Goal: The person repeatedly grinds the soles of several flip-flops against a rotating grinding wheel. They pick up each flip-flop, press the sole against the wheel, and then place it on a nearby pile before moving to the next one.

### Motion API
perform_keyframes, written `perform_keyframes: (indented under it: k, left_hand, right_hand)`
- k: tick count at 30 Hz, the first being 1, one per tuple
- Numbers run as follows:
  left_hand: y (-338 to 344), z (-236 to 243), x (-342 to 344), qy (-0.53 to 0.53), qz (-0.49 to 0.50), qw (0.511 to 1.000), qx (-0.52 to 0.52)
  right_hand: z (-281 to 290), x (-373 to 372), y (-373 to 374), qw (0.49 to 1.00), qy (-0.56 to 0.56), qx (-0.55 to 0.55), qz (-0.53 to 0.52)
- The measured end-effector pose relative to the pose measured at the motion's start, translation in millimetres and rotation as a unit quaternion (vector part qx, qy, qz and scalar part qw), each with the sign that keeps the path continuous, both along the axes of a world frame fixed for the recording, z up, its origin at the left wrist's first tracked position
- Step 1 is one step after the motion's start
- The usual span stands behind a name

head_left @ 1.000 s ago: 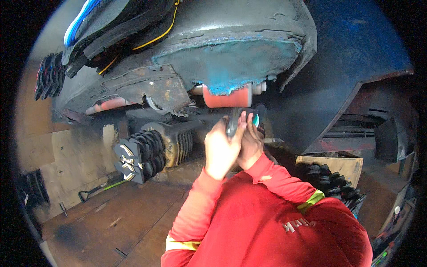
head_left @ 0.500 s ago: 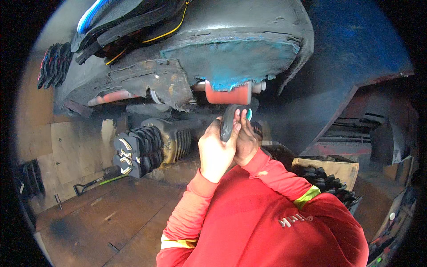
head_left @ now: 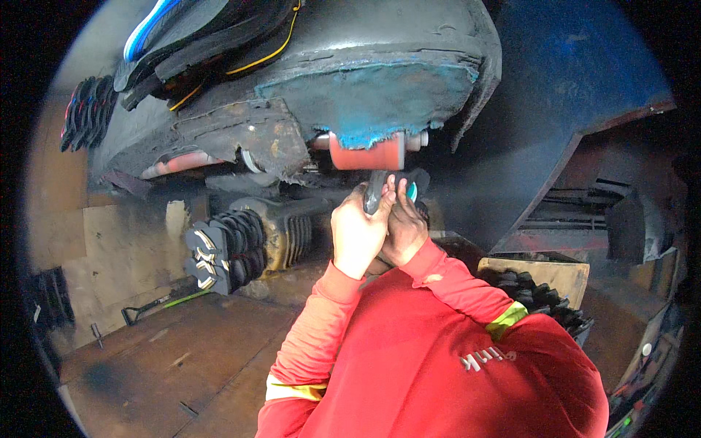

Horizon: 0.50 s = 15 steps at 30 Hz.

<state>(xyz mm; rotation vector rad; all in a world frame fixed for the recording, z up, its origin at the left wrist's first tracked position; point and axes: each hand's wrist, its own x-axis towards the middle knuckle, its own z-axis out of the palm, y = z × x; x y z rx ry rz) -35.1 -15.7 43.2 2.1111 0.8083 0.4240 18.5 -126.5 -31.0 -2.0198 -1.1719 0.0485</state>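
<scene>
Shoe sole (head_left: 394, 188), dark with a teal edge, is pinched in both hands — left hand (head_left: 358, 233) and right hand (head_left: 404, 228) gripping it — right up against the red sanding drum (head_left: 366, 153), probably mid-grind, with stacked soles (head_left: 219, 252) apparently waiting nearby.

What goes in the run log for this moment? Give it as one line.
left hand grips dark shoe sole | right hand supports it | sole pressed at red roller | stacked soles left
</scene>
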Motion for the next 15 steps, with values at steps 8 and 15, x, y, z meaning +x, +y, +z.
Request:
perform_keyframes:
  k: [8,15]
  left_hand:
    - [-18,-6,-26,-0.033,0.058,0.998,0.006]
    - [6,1,-54,-0.042,-0.023,0.993,0.107]
  right_hand:
    - [-30,9,3,0.99,-0.127,0.03,0.06]
    - [-48,24,-6,0.582,0.758,0.293,0.026]
